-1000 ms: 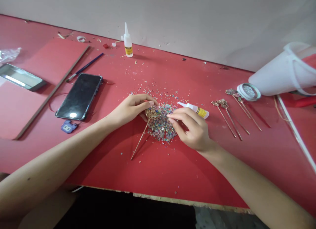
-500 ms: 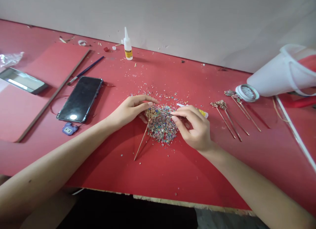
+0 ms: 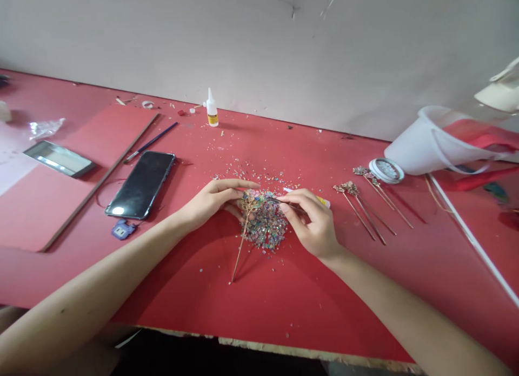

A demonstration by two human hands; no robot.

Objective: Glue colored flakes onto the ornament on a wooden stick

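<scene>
My left hand (image 3: 214, 200) is closed on the ornate head of a gold hairpin (image 3: 242, 241), whose long prong points down toward the table's front edge. My right hand (image 3: 314, 219) pinches a pair of dark tweezers (image 3: 277, 201), their tips at the hairpin's head. Whether the tips grip a chip is too small to make out. Under both hands lies a heap of shiny multicoloured chips (image 3: 265, 227) on the red table. A second glue bottle (image 3: 324, 202) lies behind my right hand, mostly hidden by it.
A glue bottle (image 3: 212, 110) stands upright near the wall. To the left are a phone (image 3: 141, 184), a paintbrush (image 3: 151, 142), a small blue piece (image 3: 122, 229) and a glass-topped box (image 3: 60, 158). Several finished-looking hairpins (image 3: 360, 208) lie right, beside a tipped white bucket (image 3: 430, 143).
The view has tilted up, so everything sits lower and more wall shows. Both hands keep their holds on the hairpin and tweezers, with the tweezers still at the hairpin's head.
</scene>
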